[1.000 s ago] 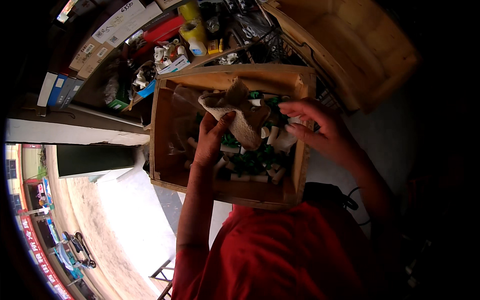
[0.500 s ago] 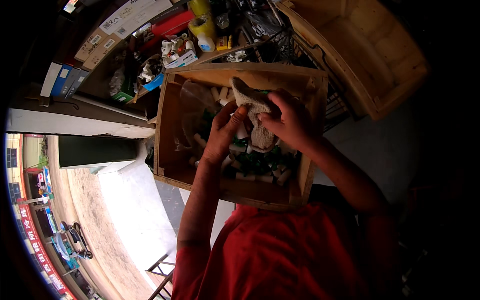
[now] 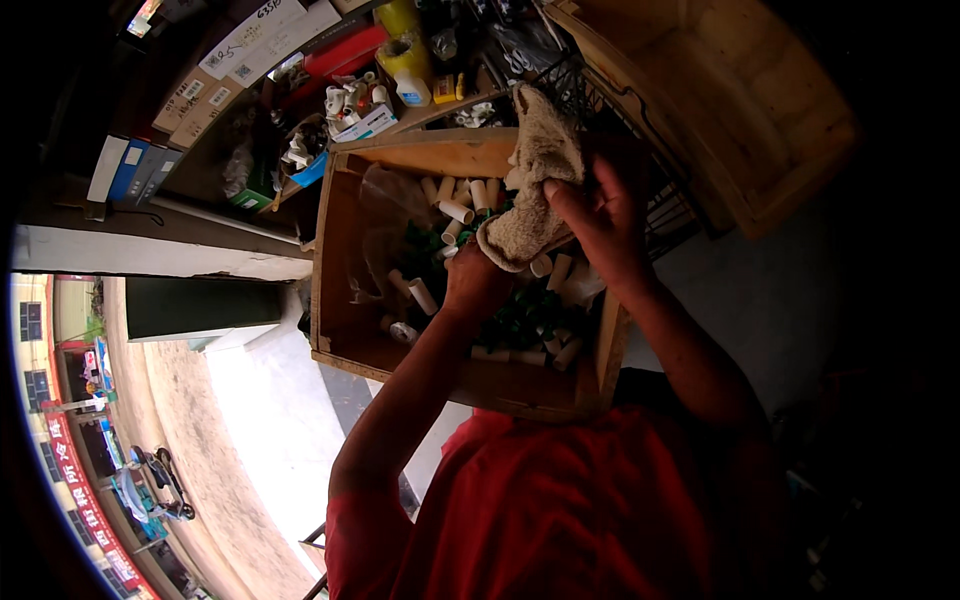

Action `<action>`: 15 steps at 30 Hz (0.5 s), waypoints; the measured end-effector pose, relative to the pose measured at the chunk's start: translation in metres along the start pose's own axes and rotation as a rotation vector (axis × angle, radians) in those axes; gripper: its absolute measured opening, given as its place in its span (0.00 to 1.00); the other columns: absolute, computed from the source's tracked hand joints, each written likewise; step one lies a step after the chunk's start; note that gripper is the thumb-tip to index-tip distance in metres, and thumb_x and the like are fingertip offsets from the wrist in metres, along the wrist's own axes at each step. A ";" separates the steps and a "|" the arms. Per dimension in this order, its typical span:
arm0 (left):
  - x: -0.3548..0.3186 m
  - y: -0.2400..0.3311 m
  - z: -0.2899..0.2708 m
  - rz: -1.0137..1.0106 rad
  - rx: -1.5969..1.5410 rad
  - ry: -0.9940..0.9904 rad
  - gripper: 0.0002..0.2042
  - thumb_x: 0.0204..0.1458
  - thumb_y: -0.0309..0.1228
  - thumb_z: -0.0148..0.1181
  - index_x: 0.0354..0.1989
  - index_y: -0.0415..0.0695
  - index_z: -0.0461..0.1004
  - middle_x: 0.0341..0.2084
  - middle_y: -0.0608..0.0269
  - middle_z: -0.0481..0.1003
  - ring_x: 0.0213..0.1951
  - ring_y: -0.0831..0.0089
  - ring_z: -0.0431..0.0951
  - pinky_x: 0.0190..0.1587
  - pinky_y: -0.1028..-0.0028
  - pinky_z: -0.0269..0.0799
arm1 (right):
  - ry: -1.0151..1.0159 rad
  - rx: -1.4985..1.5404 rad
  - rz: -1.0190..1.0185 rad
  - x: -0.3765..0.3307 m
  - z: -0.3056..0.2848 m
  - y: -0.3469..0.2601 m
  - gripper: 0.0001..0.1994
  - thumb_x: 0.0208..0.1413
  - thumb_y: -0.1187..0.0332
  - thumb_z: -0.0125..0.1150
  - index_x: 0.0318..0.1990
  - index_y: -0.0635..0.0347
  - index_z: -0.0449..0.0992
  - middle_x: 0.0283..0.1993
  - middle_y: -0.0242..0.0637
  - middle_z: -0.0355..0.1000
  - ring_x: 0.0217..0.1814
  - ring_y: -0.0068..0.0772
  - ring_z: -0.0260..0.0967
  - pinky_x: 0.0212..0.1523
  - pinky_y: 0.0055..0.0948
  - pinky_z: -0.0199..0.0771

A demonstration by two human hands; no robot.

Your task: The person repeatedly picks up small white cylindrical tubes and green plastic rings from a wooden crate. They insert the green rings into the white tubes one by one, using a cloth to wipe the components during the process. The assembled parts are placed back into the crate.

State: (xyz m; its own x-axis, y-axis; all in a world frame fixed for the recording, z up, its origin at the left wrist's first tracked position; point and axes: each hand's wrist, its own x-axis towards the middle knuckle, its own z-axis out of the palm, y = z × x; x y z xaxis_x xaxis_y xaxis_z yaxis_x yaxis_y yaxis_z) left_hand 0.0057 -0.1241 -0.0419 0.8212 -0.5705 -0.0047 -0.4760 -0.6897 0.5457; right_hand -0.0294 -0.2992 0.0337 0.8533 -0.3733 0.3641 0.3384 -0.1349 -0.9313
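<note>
A beige knitted work glove (image 3: pixel 540 165) hangs over the wooden crate (image 3: pixel 335 260), its upper end rising past the far rim. My right hand (image 3: pixel 605 220) pinches its right side, thumb on the near face. At the glove's lower cuff is my left hand (image 3: pixel 478 280); its fingers are hidden, so I cannot see whether they grip the cloth or reach into it. Under both hands the crate holds several short cream tubes (image 3: pixel 457 211), dark green pieces (image 3: pixel 520 320) and a clear plastic bag (image 3: pixel 390 200).
Another wooden box (image 3: pixel 720 110) stands at the far right, beside a black wire rack (image 3: pixel 665 180). Shelving at the far left carries cartons (image 3: pixel 190 105), a small box of white fittings (image 3: pixel 355 110) and a white bottle (image 3: pixel 411 90). A bright doorway opens at left.
The glove has moved up and right, turning more upright with its cuff toward me. My left hand has shifted right and lower, beneath the cuff; my right hand has moved slightly right.
</note>
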 end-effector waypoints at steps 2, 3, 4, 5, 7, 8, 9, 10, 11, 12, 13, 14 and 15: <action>0.001 -0.001 0.010 0.047 0.047 0.045 0.25 0.48 0.32 0.61 0.57 0.45 0.66 0.45 0.54 0.75 0.45 0.56 0.77 0.47 0.62 0.73 | -0.051 -0.075 0.030 -0.001 -0.004 -0.008 0.17 0.55 0.73 0.60 0.52 0.65 0.70 0.44 0.31 0.71 0.44 0.19 0.69 0.45 0.22 0.71; 0.001 -0.002 0.013 0.116 0.097 0.075 0.25 0.48 0.33 0.60 0.57 0.45 0.66 0.46 0.54 0.75 0.46 0.57 0.77 0.47 0.62 0.73 | -0.031 -0.048 0.024 -0.001 -0.004 -0.007 0.16 0.54 0.71 0.61 0.50 0.64 0.71 0.43 0.32 0.72 0.42 0.20 0.70 0.43 0.22 0.72; 0.001 -0.003 0.015 0.184 0.148 0.104 0.25 0.49 0.33 0.60 0.57 0.45 0.66 0.46 0.54 0.74 0.46 0.57 0.76 0.47 0.62 0.73 | -0.012 -0.019 0.017 -0.001 -0.003 -0.002 0.15 0.54 0.69 0.62 0.48 0.63 0.73 0.41 0.32 0.73 0.41 0.21 0.71 0.41 0.23 0.73; 0.001 -0.001 0.015 0.219 0.182 0.115 0.24 0.49 0.33 0.60 0.57 0.45 0.66 0.47 0.54 0.74 0.47 0.58 0.76 0.48 0.63 0.73 | 0.008 0.007 0.012 -0.001 -0.001 0.001 0.14 0.53 0.68 0.63 0.46 0.62 0.74 0.39 0.33 0.74 0.39 0.21 0.72 0.39 0.23 0.74; 0.003 0.002 0.014 0.252 0.235 0.120 0.24 0.50 0.33 0.59 0.57 0.45 0.66 0.48 0.54 0.73 0.48 0.59 0.76 0.48 0.63 0.72 | 0.023 0.049 0.045 -0.002 0.000 0.001 0.14 0.53 0.67 0.63 0.46 0.62 0.74 0.40 0.33 0.74 0.39 0.22 0.72 0.40 0.24 0.74; 0.003 0.003 0.013 0.249 0.254 0.116 0.24 0.50 0.33 0.59 0.57 0.45 0.66 0.49 0.54 0.73 0.48 0.59 0.75 0.49 0.63 0.72 | 0.027 0.070 0.060 -0.003 0.001 0.001 0.15 0.53 0.67 0.63 0.46 0.62 0.74 0.40 0.33 0.74 0.39 0.22 0.72 0.40 0.24 0.74; 0.004 0.005 0.012 0.223 0.253 0.107 0.24 0.49 0.33 0.60 0.57 0.45 0.66 0.49 0.54 0.73 0.48 0.59 0.76 0.48 0.63 0.72 | 0.018 0.089 0.067 -0.004 0.001 0.000 0.14 0.53 0.67 0.63 0.46 0.62 0.73 0.39 0.33 0.74 0.39 0.22 0.72 0.40 0.24 0.74; 0.004 0.007 0.012 0.198 0.253 0.098 0.24 0.49 0.34 0.60 0.57 0.45 0.67 0.48 0.54 0.74 0.48 0.58 0.76 0.48 0.63 0.73 | 0.010 0.107 0.073 -0.003 0.001 -0.001 0.14 0.54 0.67 0.63 0.46 0.61 0.73 0.39 0.33 0.74 0.39 0.22 0.72 0.40 0.24 0.73; 0.004 0.008 0.012 0.172 0.251 0.090 0.24 0.49 0.35 0.61 0.56 0.45 0.67 0.47 0.54 0.74 0.47 0.58 0.76 0.47 0.63 0.73 | 0.001 0.124 0.079 -0.003 0.001 -0.003 0.14 0.54 0.67 0.63 0.46 0.61 0.73 0.39 0.32 0.74 0.39 0.22 0.72 0.40 0.24 0.73; 0.004 0.007 0.012 0.123 0.207 0.080 0.25 0.48 0.36 0.62 0.56 0.45 0.68 0.45 0.53 0.75 0.46 0.57 0.77 0.46 0.63 0.73 | -0.019 0.079 0.087 -0.003 0.000 -0.005 0.14 0.54 0.67 0.62 0.46 0.62 0.73 0.39 0.33 0.74 0.39 0.22 0.72 0.41 0.24 0.73; 0.004 0.004 0.013 0.075 0.163 0.069 0.25 0.47 0.37 0.63 0.55 0.45 0.69 0.43 0.53 0.76 0.45 0.57 0.77 0.45 0.63 0.74 | -0.038 0.034 0.095 -0.003 -0.001 -0.008 0.14 0.54 0.66 0.62 0.46 0.62 0.73 0.39 0.33 0.74 0.39 0.22 0.72 0.41 0.25 0.73; 0.005 0.001 0.014 0.010 0.076 0.039 0.25 0.45 0.39 0.65 0.53 0.44 0.70 0.41 0.53 0.77 0.44 0.56 0.78 0.44 0.63 0.74 | -0.056 -0.015 0.102 -0.002 -0.002 -0.012 0.15 0.54 0.65 0.62 0.46 0.63 0.73 0.39 0.33 0.74 0.39 0.22 0.72 0.41 0.25 0.73; 0.006 -0.004 0.014 -0.059 -0.008 0.016 0.25 0.44 0.40 0.66 0.51 0.44 0.71 0.38 0.53 0.78 0.42 0.56 0.78 0.43 0.63 0.74 | -0.071 -0.086 0.154 -0.003 -0.003 -0.017 0.15 0.54 0.65 0.61 0.46 0.63 0.72 0.39 0.33 0.74 0.39 0.24 0.72 0.41 0.26 0.73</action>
State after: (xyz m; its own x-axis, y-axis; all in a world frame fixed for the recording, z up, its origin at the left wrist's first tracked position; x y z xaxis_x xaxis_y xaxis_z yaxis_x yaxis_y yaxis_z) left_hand 0.0076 -0.1312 -0.0556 0.8529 -0.5216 -0.0237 -0.4241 -0.7184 0.5514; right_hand -0.0387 -0.2989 0.0484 0.9194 -0.3301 0.2139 0.1689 -0.1598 -0.9726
